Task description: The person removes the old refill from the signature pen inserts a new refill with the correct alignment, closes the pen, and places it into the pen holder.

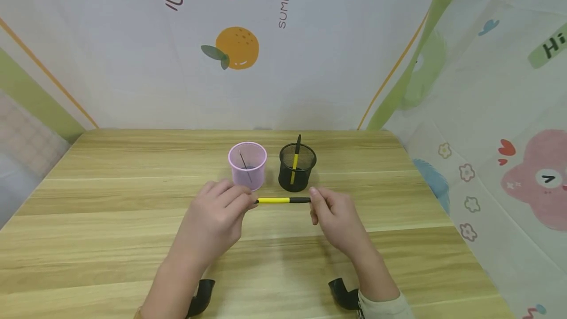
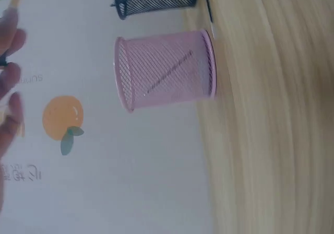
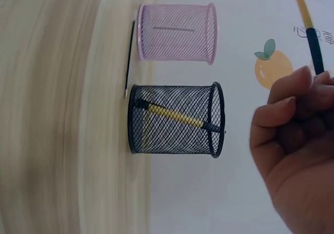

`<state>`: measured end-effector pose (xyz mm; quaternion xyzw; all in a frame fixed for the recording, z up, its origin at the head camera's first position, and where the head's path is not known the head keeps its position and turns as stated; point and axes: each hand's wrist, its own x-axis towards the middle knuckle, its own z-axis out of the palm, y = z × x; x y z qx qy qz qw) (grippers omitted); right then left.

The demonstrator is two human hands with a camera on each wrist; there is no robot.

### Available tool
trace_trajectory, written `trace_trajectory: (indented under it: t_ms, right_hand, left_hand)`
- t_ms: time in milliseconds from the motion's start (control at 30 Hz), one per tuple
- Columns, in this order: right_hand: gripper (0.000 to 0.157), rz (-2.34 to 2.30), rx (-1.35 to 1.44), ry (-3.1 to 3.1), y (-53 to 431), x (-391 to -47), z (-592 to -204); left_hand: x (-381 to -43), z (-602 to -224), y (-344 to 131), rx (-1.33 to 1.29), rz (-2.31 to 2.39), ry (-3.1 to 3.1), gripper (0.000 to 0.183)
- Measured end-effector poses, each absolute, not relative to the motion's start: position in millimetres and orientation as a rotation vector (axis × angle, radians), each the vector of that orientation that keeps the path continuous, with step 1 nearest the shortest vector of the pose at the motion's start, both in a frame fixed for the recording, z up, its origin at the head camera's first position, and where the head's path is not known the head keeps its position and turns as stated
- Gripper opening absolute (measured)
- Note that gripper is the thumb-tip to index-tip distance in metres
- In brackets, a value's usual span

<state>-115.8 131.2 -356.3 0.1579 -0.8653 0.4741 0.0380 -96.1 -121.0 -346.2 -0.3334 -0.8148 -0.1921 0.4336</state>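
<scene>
A yellow-and-black pen [image 1: 274, 200] is held level between the two hands in the head view. My left hand [image 1: 217, 218] pinches its left end, and that tip is mostly covered by the fingers. At the other side, my right hand [image 1: 337, 218] pinches the black end between thumb and curled fingers. Just beyond the pen stands a pink mesh cup [image 1: 241, 178] with a thin dark rod [image 1: 242, 160] leaning inside. Beside it, a black mesh cup [image 1: 287, 180] holds another yellow-and-black pen [image 1: 298, 145], tilted against the rim.
In the right wrist view a thin black rod [image 3: 129, 61] with a pale tip lies on the wooden table [image 1: 133, 240] by the cups. Two black curved pieces [image 1: 202, 297] show near the forearms. A printed cloth [image 1: 310, 78] hangs behind the table.
</scene>
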Motion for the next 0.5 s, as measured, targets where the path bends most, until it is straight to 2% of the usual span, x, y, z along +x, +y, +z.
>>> trace_trajectory:
  t_ms: [100,500]
  right_hand:
    - [0.050,1.632,0.359,-2.685,130.3,-115.1,-354.5]
    - [0.048,1.940,0.122,-2.698,127.9,-115.6,-348.8]
  left_hand:
    - [-96.3,-345.7,-118.8,-0.837,-0.381,-1.974,0.014]
    - [-94.8,-342.9,-117.9,-0.842,-0.329,-1.930,0.018]
